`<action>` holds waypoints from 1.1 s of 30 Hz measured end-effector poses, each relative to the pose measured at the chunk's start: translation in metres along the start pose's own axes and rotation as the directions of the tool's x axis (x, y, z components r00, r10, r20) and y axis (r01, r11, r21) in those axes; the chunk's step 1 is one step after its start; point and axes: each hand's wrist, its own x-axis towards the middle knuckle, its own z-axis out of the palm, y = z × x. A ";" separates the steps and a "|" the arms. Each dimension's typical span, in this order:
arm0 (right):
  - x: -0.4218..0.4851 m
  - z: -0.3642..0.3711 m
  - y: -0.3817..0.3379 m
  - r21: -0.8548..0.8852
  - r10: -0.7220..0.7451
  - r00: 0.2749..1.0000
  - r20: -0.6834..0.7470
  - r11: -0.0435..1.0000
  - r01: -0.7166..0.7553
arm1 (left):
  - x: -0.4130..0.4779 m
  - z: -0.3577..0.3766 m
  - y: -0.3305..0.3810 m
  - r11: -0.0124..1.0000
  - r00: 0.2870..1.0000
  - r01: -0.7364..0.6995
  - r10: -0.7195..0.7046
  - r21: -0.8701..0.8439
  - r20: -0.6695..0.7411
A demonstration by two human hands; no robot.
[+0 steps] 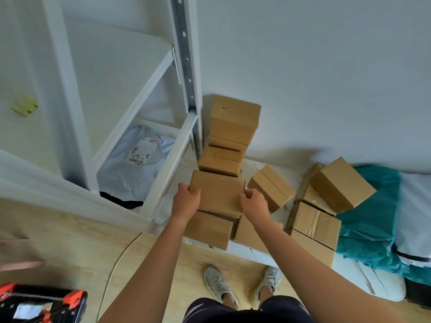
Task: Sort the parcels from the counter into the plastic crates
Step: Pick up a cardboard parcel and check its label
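Both hands are on one flat cardboard parcel (pixel 218 194), dead centre, held level above the white counter (pixel 363 276). The left hand (pixel 186 199) has its fingers curled over the parcel's left edge, and the right hand (pixel 253 205) grips the right edge the same way, fingers bent in tight. Directly below it, at six o'clock, two more brown boxes (pixel 210 229) lie side by side on the counter's near edge. At twelve o'clock a stack of boxes (pixel 233 127) climbs against the white wall, a little crooked. At three o'clock sits a loose box (pixel 270 187), turned at an angle, and beyond it a jumbled pile of boxes (pixel 326 206) leans on a teal bag (pixel 368 217). At ten o'clock, a grey mailer bag (pixel 135 164) with a barcode label lies on the lower shelf of a white metal rack (pixel 184 66). Far off at eight o'clock, on the pale wood floor, sits a black crate (pixel 42 304) with orange corners. The person's pale sneakers (pixel 219 285) show at six o'clock.
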 end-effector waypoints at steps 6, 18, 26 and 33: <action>-0.016 -0.032 0.002 0.187 -0.062 0.993 -0.103 0.979 0.081 | -0.031 -0.002 0.026 0.991 0.991 -0.131 0.131 -0.040 -0.014; -0.086 -0.169 0.007 0.434 -0.243 0.904 -0.351 0.813 0.387 | -0.119 0.034 0.118 0.696 0.741 -0.671 0.623 -0.255 -0.251; -0.109 -0.278 0.052 0.648 -0.438 0.898 -0.033 0.675 0.353 | -0.188 0.067 0.175 0.496 0.583 -0.801 0.772 -0.334 -0.253; -0.091 -0.276 0.080 0.874 -0.506 0.862 -0.033 0.404 0.271 | -0.205 0.112 0.216 0.637 0.689 -0.674 0.725 -0.374 -0.006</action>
